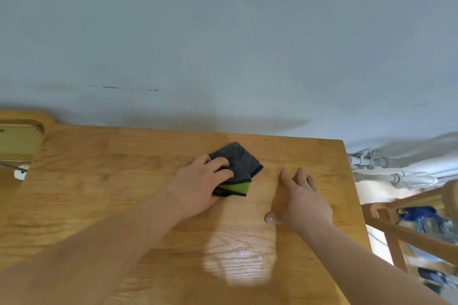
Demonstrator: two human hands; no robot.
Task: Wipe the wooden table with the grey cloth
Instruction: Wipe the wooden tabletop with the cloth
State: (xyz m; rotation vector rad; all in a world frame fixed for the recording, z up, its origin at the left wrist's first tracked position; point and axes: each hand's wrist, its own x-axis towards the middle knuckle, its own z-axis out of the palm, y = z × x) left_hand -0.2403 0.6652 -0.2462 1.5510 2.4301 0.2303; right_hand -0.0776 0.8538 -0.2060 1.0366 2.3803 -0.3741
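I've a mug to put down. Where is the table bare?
Bare wood lies on the left of the table, between the chair and the left hand, and on the shiny patch nearer than both hands. The middle is crowded: the left hand grips the cloth, with the right hand flat beside it.

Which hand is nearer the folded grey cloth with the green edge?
Left. The left hand grips the folded grey cloth; the right hand lies flat on the wooden table, apart from it, on its right.
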